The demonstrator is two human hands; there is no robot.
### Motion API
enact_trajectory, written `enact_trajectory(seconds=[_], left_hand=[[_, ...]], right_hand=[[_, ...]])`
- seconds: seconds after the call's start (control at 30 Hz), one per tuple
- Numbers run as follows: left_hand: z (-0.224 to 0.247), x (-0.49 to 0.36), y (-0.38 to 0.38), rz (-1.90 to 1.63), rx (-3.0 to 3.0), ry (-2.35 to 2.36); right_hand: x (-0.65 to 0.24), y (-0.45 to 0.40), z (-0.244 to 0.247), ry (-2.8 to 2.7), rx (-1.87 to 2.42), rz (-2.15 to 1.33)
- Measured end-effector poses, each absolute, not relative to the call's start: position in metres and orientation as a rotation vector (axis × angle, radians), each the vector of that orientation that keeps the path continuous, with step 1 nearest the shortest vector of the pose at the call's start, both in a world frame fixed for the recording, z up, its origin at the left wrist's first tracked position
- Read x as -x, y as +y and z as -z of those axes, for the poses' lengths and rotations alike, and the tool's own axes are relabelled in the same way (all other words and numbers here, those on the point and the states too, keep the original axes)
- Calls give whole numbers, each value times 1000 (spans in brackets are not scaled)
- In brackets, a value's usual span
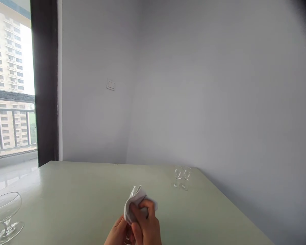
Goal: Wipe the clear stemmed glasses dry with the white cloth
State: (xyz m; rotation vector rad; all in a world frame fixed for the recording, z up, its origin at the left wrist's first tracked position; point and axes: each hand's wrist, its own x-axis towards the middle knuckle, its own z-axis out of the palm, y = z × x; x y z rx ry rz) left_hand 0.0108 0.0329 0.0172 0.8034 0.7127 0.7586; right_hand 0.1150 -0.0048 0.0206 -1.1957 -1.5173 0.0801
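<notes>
At the bottom centre of the frame both hands were bunched together around a white cloth [135, 201]. The right hand [146, 226] was clamped over the cloth from the right, fingers curled into its folds. The left hand [118, 234] was closed below and to the left, gripping what looked like a glass stem [128, 238], mostly hidden. The cloth seemed wrapped around a glass, a hint of rim showing at its top. The pale surface [79, 190] filled the lower frame. Two small stemmed glasses [182, 177] stood side by side at the right centre, well apart from the hands. A wide glass [5, 212] stood at the lower left edge.
</notes>
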Motion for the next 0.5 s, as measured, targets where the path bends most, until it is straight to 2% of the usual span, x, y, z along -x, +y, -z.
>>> enact_trajectory(seconds=[0.13,0.3,0.37,0.5], left_hand=[[-23,-10,30,-714,-673,602],[-23,-12,31,-741,-684,446],[-19,-13,33,-787,-714,446],[-13,-14,37,-954,-775,535]], right_hand=[[-118,5,-35,-1283,1110,-175],[-119,21,-50,-684,1077,-924],[-115,25,-48,-520,990,-1125],[-105,26,-26,-560,987,-1166]])
